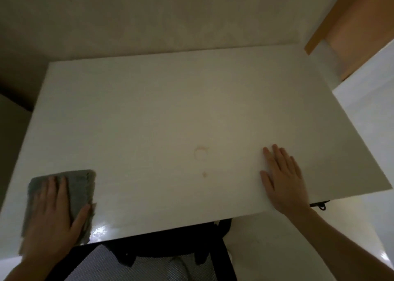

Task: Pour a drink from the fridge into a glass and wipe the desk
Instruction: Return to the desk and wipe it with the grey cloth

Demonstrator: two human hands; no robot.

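A white desk [162,101] fills the view. My left hand [51,214] presses flat on a folded grey cloth [80,187] at the desk's near left corner, thumb hooked over the cloth's right edge. My right hand [284,179] lies flat and open on the desk near the front right, fingers together, holding nothing. Between the hands, a faint brownish ring stain [200,152] and a small drip spot [204,174] mark the desk surface. No glass or drink is in view.
A dark chair with a grey patterned seat [149,261] sits under the desk's front edge. A white surface [371,114] and a wooden panel [349,25] stand at the right. A wall runs behind the desk. A wet shine [102,230] shows beside the cloth.
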